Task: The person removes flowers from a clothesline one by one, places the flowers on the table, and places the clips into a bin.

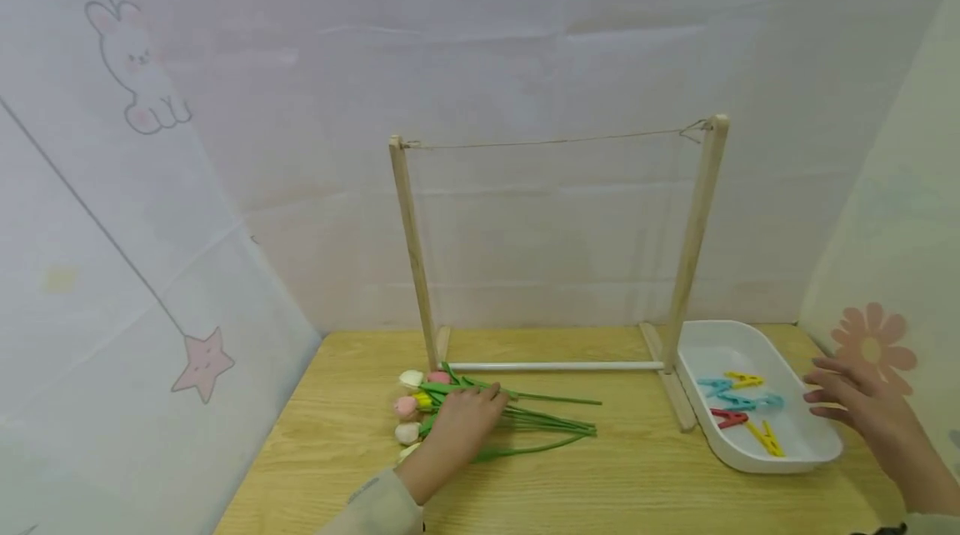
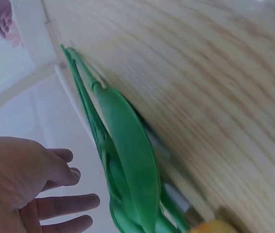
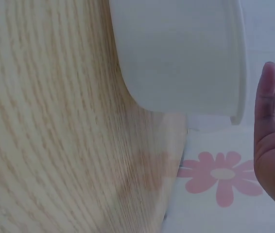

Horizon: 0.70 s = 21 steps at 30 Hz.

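Several tulips (image 1: 407,409) with white, pink and yellow heads lie on the table, their green stems (image 1: 551,420) pointing right. My left hand (image 1: 468,422) is over the bunch, just right of the heads. In the left wrist view, the fingers of that left hand (image 2: 35,189) are extended beside a broad green leaf (image 2: 128,150) and grip nothing. At the tray's right side hovers my right hand (image 1: 873,406), fingers loosely extended and holding nothing. Red, yellow and blue clothespins (image 1: 729,417) lie in the white tray (image 1: 813,456).
A wooden frame (image 1: 692,256) stands behind the tulips, with a string (image 1: 555,141) tied between its post tops and a white rod (image 1: 551,366) low down. The tray sits against its right foot. Printed cloth walls (image 1: 525,60) surround the wooden table (image 1: 570,493).
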Available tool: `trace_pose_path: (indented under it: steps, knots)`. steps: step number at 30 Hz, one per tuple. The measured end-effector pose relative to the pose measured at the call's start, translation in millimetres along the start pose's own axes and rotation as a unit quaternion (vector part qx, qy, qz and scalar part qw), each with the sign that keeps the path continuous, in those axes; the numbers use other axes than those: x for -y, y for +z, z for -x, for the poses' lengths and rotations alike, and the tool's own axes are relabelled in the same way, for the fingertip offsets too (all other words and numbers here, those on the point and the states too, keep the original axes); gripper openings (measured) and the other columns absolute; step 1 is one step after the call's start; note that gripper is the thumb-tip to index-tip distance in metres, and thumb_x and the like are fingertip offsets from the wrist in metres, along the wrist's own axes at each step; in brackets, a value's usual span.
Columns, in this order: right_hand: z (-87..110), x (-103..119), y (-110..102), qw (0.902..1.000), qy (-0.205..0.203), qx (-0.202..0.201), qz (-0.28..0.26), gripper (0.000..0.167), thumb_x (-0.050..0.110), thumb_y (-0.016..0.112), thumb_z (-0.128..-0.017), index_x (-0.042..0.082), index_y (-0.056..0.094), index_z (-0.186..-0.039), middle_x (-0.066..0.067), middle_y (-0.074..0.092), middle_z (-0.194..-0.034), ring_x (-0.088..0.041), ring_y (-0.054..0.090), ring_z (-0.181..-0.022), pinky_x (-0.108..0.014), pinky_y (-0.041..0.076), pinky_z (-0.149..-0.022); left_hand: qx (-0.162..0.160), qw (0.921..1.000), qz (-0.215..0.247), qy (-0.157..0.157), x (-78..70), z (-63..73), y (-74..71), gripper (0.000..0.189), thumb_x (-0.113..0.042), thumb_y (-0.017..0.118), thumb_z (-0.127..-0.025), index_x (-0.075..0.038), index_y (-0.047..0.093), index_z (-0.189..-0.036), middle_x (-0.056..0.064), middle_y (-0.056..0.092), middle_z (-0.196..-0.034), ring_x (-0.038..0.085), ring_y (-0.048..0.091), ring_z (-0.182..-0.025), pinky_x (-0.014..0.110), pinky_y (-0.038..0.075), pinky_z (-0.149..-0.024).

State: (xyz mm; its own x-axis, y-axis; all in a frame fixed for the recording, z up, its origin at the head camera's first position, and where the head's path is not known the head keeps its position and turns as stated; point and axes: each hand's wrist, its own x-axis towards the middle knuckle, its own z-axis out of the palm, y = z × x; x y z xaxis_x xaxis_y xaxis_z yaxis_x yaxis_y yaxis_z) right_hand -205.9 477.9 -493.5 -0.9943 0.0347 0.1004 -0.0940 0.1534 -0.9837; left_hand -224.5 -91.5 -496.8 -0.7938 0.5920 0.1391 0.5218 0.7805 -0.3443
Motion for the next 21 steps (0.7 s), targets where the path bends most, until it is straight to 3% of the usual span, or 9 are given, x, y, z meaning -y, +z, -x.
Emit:
trace_pose_path:
  steps: [5,10,15,18,21]
  knots:
    - [2.5,-0.4,1.8,0.9982,-0.005,-0.013,-0.058,0.022,0.011,0.053,-0.106,0.030,0.062,-0.112,0.012,0.072,-0.095,-0.007,0.070,-0.080,-0.022,0.059,-0.067,-0.038,0.9991,0.017,-0.006,14.7,11.2,-6.4,0.044,-0.012,0.084,-0.082,-0.019,0.068,-0.122,0.000,0.069,-0.129,0.021,0.071,-0.104,0.033,0.061,-0.082]
    - [4.4,3.7,11.3,0.9968,-0.019,-0.015,-0.077,0.023,0.010,0.053,-0.105,0.028,0.066,-0.111,0.010,0.074,-0.095,-0.008,0.071,-0.080,-0.021,0.059,-0.068,-0.064,0.9958,0.059,-0.026,32.7,26.4,-12.0,0.050,-0.007,0.083,-0.082,-0.018,0.067,-0.127,-0.001,0.070,-0.126,0.018,0.071,-0.103,0.029,0.061,-0.074]
    - [5.8,17.4,21.3,0.9957,-0.051,-0.060,0.049,0.020,0.013,0.054,-0.105,0.030,0.064,-0.108,0.019,0.072,-0.091,-0.002,0.070,-0.076,-0.017,0.057,-0.065,-0.145,0.9841,0.094,-0.039,50.3,40.5,-16.7,0.047,-0.002,0.080,-0.083,-0.018,0.068,-0.125,-0.002,0.073,-0.115,0.017,0.072,-0.097,0.029,0.061,-0.073]
    - [6.9,25.5,27.0,0.9841,-0.089,-0.088,0.126,0.019,0.011,0.055,-0.105,0.028,0.064,-0.107,0.024,0.071,-0.092,0.001,0.070,-0.074,-0.014,0.056,-0.064,-0.188,0.9747,0.109,-0.052,60.1,47.7,-20.1,0.046,-0.003,0.081,-0.082,-0.018,0.069,-0.124,-0.002,0.074,-0.110,0.018,0.073,-0.096,0.030,0.062,-0.073]
    - [8.8,30.5,31.9,0.9739,-0.127,-0.104,0.157,0.017,0.006,0.056,-0.103,0.020,0.066,-0.106,0.027,0.069,-0.093,0.005,0.069,-0.074,-0.012,0.055,-0.064,-0.221,0.9647,0.128,-0.063,69.4,53.4,-21.3,0.042,-0.005,0.081,-0.083,-0.017,0.070,-0.122,0.000,0.075,-0.108,0.019,0.073,-0.094,0.029,0.061,-0.068]
